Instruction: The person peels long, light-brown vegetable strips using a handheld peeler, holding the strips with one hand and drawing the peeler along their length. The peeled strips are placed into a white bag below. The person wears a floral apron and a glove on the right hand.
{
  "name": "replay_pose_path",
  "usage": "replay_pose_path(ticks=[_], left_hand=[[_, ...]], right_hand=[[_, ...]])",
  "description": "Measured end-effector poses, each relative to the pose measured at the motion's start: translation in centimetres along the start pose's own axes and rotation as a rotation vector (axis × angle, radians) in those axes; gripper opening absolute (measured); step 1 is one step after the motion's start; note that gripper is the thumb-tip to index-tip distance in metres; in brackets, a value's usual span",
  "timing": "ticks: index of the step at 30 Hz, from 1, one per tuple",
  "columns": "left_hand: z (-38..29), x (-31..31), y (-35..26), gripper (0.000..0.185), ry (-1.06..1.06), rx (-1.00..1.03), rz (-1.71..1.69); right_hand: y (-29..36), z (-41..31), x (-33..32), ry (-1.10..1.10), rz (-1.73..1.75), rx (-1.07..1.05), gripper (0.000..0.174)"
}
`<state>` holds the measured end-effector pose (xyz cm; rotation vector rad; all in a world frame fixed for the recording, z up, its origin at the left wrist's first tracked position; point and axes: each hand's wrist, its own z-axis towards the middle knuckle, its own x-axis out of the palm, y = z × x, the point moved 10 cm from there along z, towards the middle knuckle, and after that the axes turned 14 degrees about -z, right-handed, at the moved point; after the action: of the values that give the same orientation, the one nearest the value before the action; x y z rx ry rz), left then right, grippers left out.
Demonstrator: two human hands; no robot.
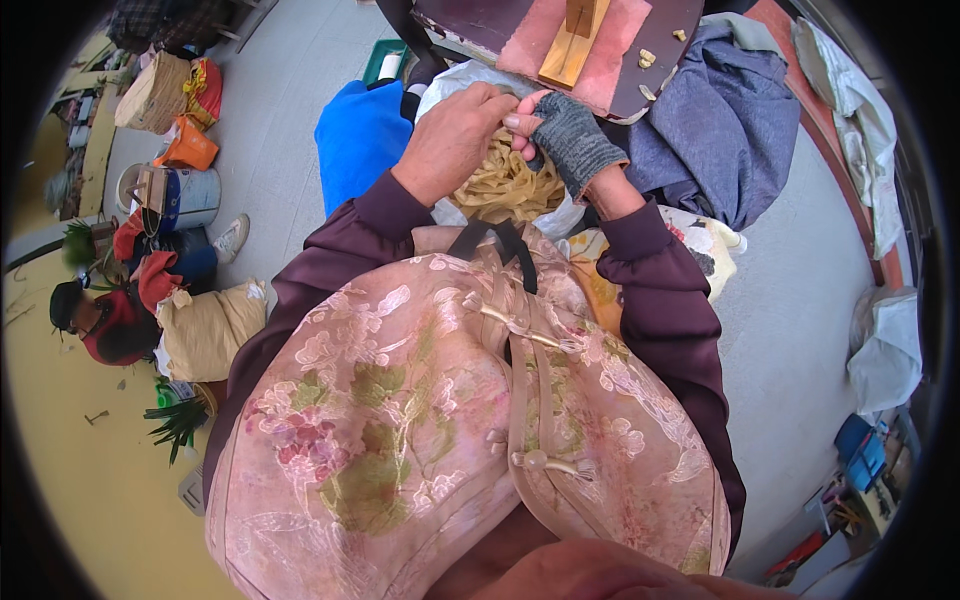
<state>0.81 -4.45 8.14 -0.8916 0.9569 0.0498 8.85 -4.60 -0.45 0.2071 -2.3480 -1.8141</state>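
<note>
My bare left hand [454, 139] and my right hand [570, 142], in a grey knitted fingerless glove, meet at the fingertips. Their fingers are bent and pressed close, and whatever is between them is hidden. Right below lies a heap of tangled tan strips [510, 184] in a white plastic bag [559, 223], partly covered by my hands. Just beyond the hands, a wooden block tool with an upright piece [568, 60] rests on a pink cloth [525, 45]. The cloth lies on a dark red tabletop [461, 19] with a worn edge.
Small yellowish pieces [646, 58] lie on the tabletop. Blue cloth [360, 139] is at left, grey-blue cloth [720, 127] at right. Farther left are a paint bucket [196, 196], an orange container [187, 142] and a seated person [112, 330] beside a tan sack [214, 330].
</note>
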Motion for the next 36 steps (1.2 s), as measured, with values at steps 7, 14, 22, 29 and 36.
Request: replay_pose_path(ticks=[7,14,22,29,36], left_hand=[[0.4,0.4,2.8,0.026,-0.038,0.220,0.248],[4.0,2.0,6.6,0.015,-0.040,0.054,-0.033],[8.0,2.9,6.5,0.020,0.012,-0.319,-1.149],[11.2,2.1,7.4,0.016,-0.093,-0.180,-0.800],[12.5,2.7,8.7,0.013,-0.095,-0.313,-0.889]], right_hand=[[2.1,-0.2,-0.6,-0.050,-0.341,-0.125,0.025],[5.3,-0.3,-4.0,-0.397,-0.794,-0.303,0.038],[6.8,0.3,-11.6,-0.654,-0.973,-0.175,0.041],[7.0,1.1,-13.5,-0.742,-0.889,-0.147,0.038],[8.4,1.1,-13.4,-0.799,-0.927,-0.125,0.039]])
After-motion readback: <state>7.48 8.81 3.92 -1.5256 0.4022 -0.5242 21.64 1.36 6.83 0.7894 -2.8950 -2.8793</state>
